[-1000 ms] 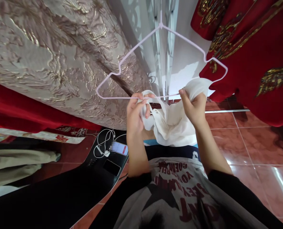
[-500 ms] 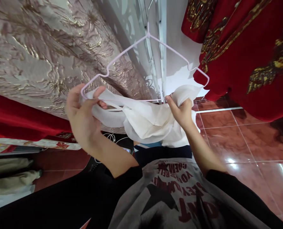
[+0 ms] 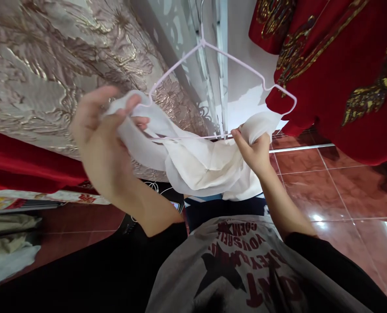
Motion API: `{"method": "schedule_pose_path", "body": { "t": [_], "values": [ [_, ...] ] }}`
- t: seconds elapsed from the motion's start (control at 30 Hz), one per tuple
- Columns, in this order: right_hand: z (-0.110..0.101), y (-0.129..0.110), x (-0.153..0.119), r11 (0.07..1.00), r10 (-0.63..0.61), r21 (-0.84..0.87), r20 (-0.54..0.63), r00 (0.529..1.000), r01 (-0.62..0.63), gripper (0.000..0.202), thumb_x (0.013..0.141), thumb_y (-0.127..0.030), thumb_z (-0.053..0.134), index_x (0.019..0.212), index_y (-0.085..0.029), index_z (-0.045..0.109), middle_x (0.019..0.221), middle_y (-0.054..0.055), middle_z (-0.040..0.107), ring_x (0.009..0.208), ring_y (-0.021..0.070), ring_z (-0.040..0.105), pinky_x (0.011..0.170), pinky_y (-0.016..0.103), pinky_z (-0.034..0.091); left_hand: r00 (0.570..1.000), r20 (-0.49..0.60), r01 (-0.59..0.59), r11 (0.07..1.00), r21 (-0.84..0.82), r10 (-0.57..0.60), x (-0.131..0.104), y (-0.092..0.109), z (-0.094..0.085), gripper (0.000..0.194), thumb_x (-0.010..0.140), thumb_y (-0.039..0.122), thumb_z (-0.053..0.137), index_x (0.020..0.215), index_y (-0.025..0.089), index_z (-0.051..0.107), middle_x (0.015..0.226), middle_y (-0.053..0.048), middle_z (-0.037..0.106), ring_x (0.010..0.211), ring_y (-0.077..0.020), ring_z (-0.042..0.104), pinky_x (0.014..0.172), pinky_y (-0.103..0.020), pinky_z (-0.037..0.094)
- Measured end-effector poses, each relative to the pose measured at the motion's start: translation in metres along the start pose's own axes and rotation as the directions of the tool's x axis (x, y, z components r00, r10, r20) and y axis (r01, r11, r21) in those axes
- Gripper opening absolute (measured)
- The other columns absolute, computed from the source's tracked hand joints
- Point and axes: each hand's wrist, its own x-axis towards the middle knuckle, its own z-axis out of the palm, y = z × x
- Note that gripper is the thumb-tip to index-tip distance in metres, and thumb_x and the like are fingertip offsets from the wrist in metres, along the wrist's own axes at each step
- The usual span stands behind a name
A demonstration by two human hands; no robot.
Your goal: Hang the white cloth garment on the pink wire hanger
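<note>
— Begin with the big stuff?
— With the patterned cloth, hanging behind on the left. Then the white garment, slung between both hands in loose folds, close to the waist.
— And the hanger?
— Upper bars beyond the garment, hook away from the body, long axis running crosswise, left to right. Wrapped in white cloth near both lower corners.
— Nearest to which hand?
— Left hand just beside the left corner; right hand at the lower bar, inward of the right corner.
— Fingers?
— On the left, parted and bent about the cloth's edge, too blurred to tell whether pinching. On the right, closed on the garment, thumb on top, others tucked beneath.
— Hard to make out?
— Left corner, covered by cloth and fingers; small device, mostly behind the left forearm; hook's tip, cut off above.
</note>
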Motion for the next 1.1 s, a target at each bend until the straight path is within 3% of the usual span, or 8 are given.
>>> {"method": "schedule_pose_path", "body": {
  "t": [0.17, 0.37, 0.5, 0.6, 0.73, 0.8, 0.9, 1.1],
  "values": [
    [0.000, 0.001, -0.009, 0.999, -0.031, 0.016, -0.063, 0.998, 0.032, 0.035, 0.092, -0.046, 0.062, 0.072, -0.018, 0.057, 0.068, 0.000, 0.053, 0.068, 0.0105, 0.052, 0.069, 0.029, 0.048, 0.974, 0.178, -0.192, 0.930, 0.315, 0.141, -0.009, 0.000, 0.037, 0.022, 0.093, 0.008, 0.061, 0.108, 0.015, 0.075, 0.092, -0.002, 0.077, 0.049, -0.0097, 0.065, 0.045, -0.019, 0.047],
    [-0.014, -0.007, -0.006, 0.998, -0.063, 0.031, -0.030, 0.998, 0.064, 0.039, 0.095, -0.051, 0.059, 0.073, -0.018, 0.054, 0.071, 0.001, 0.053, 0.068, 0.0094, 0.049, 0.067, 0.028, 0.044, 0.939, 0.333, -0.226, 0.892, 0.392, 0.092, 0.006, -0.007, 0.030, 0.018, 0.096, 0.005, 0.060, 0.096, 0.015, 0.075, 0.063, 0.006, 0.059, 0.043, -0.0063, 0.055, 0.045, -0.017, 0.039],
    [-0.032, -0.018, 0.011, 0.963, -0.063, 0.246, -0.178, 0.982, 0.106, 0.040, 0.097, -0.055, 0.048, 0.089, -0.018, 0.062, 0.086, 0.005, 0.066, 0.053, 0.0058, 0.039, 0.051, 0.026, 0.031, 0.868, 0.480, -0.370, 0.813, 0.450, 0.129, 0.009, -0.003, 0.030, 0.021, 0.095, 0.007, 0.055, 0.098, 0.017, 0.074, 0.057, 0.007, 0.052, 0.040, -0.0066, 0.051, 0.044, -0.017, 0.037],
    [-0.058, -0.022, 0.036, 0.893, -0.115, 0.366, -0.374, 0.920, 0.260, 0.043, 0.096, -0.051, 0.044, 0.089, -0.015, 0.066, 0.080, 0.005, 0.065, 0.046, 0.0026, 0.034, 0.043, 0.022, 0.013, 0.846, 0.520, -0.425, 0.740, 0.522, 0.120, 0.007, 0.009, 0.028, 0.025, 0.097, 0.013, 0.052, 0.101, 0.022, 0.074, 0.058, 0.006, 0.051, 0.039, -0.0099, 0.051, 0.041, -0.021, 0.036],
    [-0.102, -0.024, 0.067, 0.874, -0.200, 0.251, -0.594, 0.779, 0.417, 0.043, 0.099, -0.035, 0.035, 0.095, -0.019, 0.075, 0.103, 0.003, 0.071, 0.086, 0.0087, 0.067, 0.044, 0.017, 0.020, 0.854, 0.517, -0.386, 0.742, 0.549, 0.061, 0.011, 0.015, 0.021, 0.021, 0.097, 0.021, 0.053, 0.100, 0.029, 0.073, 0.058, 0.002, 0.054, 0.041, -0.0191, 0.055, 0.044, -0.032, 0.040],
    [-0.119, -0.028, 0.075, 0.917, -0.143, 0.235, -0.559, 0.817, 0.321, 0.044, 0.095, -0.027, 0.035, 0.094, -0.021, 0.079, 0.106, 0.002, 0.073, 0.099, 0.0128, 0.068, 0.045, 0.019, 0.022, 0.844, 0.534, -0.400, 0.728, 0.556, 0.055, 0.012, 0.013, 0.020, 0.021, 0.097, 0.024, 0.053, 0.103, 0.028, 0.073, 0.060, 0.001, 0.056, 0.045, -0.0213, 0.055, 0.047, -0.034, 0.041],
    [-0.128, -0.040, 0.073, 0.972, -0.041, 0.198, -0.379, 0.924, 0.124, 0.035, 0.087, -0.022, 0.047, 0.089, -0.018, 0.081, 0.094, 0.005, 0.075, 0.078, 0.0128, 0.066, 0.047, 0.025, 0.026, 0.815, 0.573, -0.461, 0.699, 0.547, 0.089, 0.011, 0.009, 0.022, 0.021, 0.099, 0.024, 0.052, 0.105, 0.023, 0.072, 0.063, 0.002, 0.057, 0.051, -0.0186, 0.056, 0.053, -0.030, 0.044],
    [-0.112, -0.075, 0.068, 0.999, 0.027, -0.028, -0.079, 0.997, -0.029, 0.021, 0.087, -0.018, 0.055, 0.070, -0.016, 0.068, 0.068, -0.002, 0.061, 0.066, 0.0065, 0.053, 0.061, 0.028, 0.033, 0.819, 0.565, -0.444, 0.735, 0.513, 0.101, 0.009, 0.008, 0.024, 0.024, 0.103, 0.019, 0.048, 0.111, 0.018, 0.072, 0.054, 0.006, 0.060, 0.046, -0.0149, 0.059, 0.056, -0.026, 0.046]
  ]
}}
